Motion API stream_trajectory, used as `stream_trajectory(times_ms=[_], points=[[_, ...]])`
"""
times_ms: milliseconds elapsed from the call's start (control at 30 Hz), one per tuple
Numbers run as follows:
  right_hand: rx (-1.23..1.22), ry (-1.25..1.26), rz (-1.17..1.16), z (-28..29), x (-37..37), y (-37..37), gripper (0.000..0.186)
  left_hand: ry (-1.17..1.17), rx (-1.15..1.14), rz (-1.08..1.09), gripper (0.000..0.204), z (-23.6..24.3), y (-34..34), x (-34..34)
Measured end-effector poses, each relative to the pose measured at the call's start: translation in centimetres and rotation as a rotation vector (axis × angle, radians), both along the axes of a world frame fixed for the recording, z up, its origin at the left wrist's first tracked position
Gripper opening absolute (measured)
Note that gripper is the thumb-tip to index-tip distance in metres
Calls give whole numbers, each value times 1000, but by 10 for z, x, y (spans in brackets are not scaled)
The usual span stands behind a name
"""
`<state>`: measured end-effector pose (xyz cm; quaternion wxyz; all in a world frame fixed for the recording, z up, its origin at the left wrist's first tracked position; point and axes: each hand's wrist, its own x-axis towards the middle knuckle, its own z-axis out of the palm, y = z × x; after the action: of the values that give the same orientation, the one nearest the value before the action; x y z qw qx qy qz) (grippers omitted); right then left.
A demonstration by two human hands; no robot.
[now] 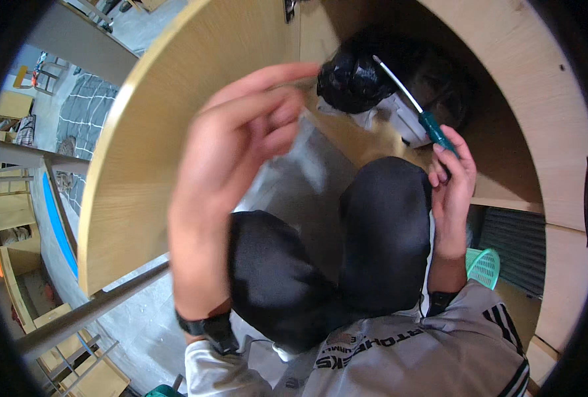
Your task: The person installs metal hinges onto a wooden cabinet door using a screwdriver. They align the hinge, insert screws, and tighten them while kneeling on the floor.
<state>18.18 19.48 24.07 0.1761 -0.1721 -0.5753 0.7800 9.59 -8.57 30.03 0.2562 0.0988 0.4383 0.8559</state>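
Observation:
A screwdriver with a dark green handle point(435, 131) and a thin metal shaft is in my right hand point(455, 165), gripped by the handle. Its shaft slants up and left, the tip in front of a black plastic bag point(350, 79) inside the wooden cabinet. My left hand point(251, 122) is raised before the inner face of the open cabinet door point(148, 178). One finger stretches toward the bag while others curl, and I see nothing held between them. That hand is slightly blurred, and whether its fingertip touches anything is unclear.
My knees point(386, 218) in dark trousers are bent close to the cabinet opening. A white object point(406, 122) lies below the bag. Beside my right forearm stands a green plastic basket point(482, 266). A metal bar point(95, 311) runs below the door on the left.

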Motion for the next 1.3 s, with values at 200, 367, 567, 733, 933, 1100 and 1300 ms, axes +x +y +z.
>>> stream_trajectory(times_ms=[200, 367, 567, 733, 933, 1100, 1300], points=[[155, -166, 20, -23, -6, 19, 32, -159, -206, 239, 20, -27, -96, 92], [246, -263, 149, -31, -3, 24, 31, -375, -101, 679, 8, -90, -150, 182], [166, -260, 169, -34, -9, 23, 36, -642, -280, 677, 5, -211, -127, 214], [159, -199, 189, -28, -9, 18, 31, -694, -568, 89, 15, -292, -108, 170], [444, -456, 386, -51, -12, 31, 28, -520, -596, -195, 29, -294, -82, 95], [451, -509, 253, -139, -33, 24, 32, -430, -316, -198, 31, -265, -63, 74], [470, -484, 121, -204, -47, 25, 34, -569, -385, -211, 31, -276, -82, 98]])
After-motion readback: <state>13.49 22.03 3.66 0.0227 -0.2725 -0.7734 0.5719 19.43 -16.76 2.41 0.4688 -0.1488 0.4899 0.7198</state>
